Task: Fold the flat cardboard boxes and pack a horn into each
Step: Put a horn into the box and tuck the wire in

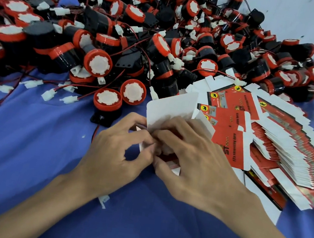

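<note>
I see a blue-clothed table (22, 159) against a pale wall (293, 8). The left hand (117, 153) and right hand (196, 162) pinch the box (172, 109). Horns (104, 28) heap behind it, flat boxes (290, 156) lie to its right, and open table lies nearer.

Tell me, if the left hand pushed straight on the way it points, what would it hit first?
The half-folded box that the left hand is pinching, with the right hand gripping it from the other side. Beyond that probably the flat box stack, though depth is unclear.
</note>
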Motion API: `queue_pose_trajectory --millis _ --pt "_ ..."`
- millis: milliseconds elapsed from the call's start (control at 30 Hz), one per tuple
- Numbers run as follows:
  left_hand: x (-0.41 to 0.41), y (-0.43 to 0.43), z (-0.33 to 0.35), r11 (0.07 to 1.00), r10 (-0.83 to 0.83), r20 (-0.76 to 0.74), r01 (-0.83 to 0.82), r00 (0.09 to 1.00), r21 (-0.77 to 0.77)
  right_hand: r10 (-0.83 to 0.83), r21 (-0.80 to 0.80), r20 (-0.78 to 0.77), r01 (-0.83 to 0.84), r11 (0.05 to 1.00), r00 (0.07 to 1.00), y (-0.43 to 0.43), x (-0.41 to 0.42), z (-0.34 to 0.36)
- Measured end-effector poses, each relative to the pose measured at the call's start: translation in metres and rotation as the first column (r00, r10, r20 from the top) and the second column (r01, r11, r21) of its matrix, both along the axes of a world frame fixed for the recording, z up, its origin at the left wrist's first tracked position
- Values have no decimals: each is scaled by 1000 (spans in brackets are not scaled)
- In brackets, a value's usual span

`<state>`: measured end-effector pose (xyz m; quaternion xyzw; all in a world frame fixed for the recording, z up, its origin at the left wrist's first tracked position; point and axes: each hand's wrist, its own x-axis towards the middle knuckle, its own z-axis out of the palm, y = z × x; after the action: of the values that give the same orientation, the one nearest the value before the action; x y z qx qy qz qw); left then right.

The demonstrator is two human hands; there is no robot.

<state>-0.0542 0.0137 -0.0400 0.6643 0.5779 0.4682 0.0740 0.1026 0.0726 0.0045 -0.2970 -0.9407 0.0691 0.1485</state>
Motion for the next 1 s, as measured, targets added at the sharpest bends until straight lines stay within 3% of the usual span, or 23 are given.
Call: queue_pose_trajectory --millis 333,600,733,900,1000 --pt "-6 3 -2 989 -120 0 120 993 -88 -155 109 23 152 982 988 -5 -4 -5" --pt "-8 0 -8 981 -130 46 136 990 -136 147 -103 25 -144 984 989 16 11 2" --pt "-7 2 -8 984 -123 62 130 990 -123 123 -6 49 -123 992 991 14 6 -4" --pt "-8 4 -9 989 -93 56 99 994 -113 127 -24 8 -126 992 992 16 7 -2" --pt "-9 2 -8 984 -115 33 118 993 -131 162 -11 75 -162 987 984 16 11 2"
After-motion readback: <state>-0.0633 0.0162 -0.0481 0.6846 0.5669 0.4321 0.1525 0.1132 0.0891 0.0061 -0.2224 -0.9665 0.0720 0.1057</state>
